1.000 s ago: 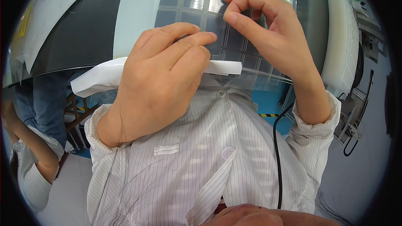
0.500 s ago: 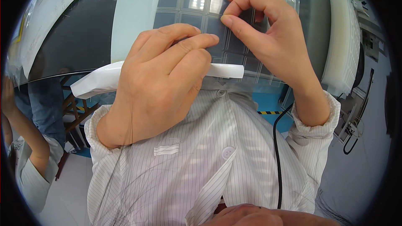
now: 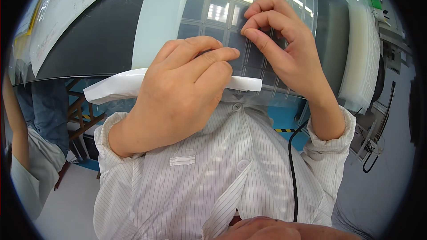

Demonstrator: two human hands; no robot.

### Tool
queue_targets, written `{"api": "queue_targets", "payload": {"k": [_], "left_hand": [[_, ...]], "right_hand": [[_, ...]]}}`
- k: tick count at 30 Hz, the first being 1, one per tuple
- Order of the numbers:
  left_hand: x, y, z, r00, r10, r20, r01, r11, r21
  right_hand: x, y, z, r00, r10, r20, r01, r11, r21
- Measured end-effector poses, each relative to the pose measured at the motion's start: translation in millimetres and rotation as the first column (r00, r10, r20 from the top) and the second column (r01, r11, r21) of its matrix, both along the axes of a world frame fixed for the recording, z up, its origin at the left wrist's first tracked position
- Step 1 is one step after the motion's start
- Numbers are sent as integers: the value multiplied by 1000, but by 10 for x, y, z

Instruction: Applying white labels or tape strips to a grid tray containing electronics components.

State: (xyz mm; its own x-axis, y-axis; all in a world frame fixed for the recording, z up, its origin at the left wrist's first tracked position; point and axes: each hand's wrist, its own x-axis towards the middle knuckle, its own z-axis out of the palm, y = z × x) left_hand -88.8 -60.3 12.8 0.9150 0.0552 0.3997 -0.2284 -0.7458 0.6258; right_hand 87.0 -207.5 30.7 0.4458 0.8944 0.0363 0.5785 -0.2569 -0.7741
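Both hands at close fingertip work over a clear gridded tray on the desk.
The step in hand looks like fine handling above the tray; the next move seems to call for a light, steady touch. The right hand has thumb and index tips pressed together over the grid; whether anything thin sits between them, I cannot tell. The left hand is curled, its grip hidden, so I cannot tell what it pinches. A white strip runs beneath it, showing on both sides, along the tray's near side. The tray's grid lies beneath and beyond both hands.
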Motion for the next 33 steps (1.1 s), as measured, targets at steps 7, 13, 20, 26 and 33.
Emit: {"api": "queue_targets", "payload": {"k": [7, 13, 20, 26, 33], "left_hand": [[-3, 22, -20, 1000, 3, 16, -4, 1000, 18], [9, 25, -21, 1000, 14, 12, -14, 1000, 20], [4, 18, -8, 1000, -1, 10, 1, 999, 39], [-21, 40, -39, 1000, 18, 20, -19, 999, 36], [13, 11, -26, 1000, 1, 28, -2, 999, 43]], "right_hand": [[12, 14, -37, 999, 31, -29, -31, 999, -9], [3, 52, 47, 1000, -11, -6, 10, 999, -47], [146, 220, -407, 967, 192, 165, -243, 889, 389], [113, 128, -262, 954, 197, 226, -282, 845, 454], [304, 343, -569, 866, 427, 261, -465, 490, 737]]}}
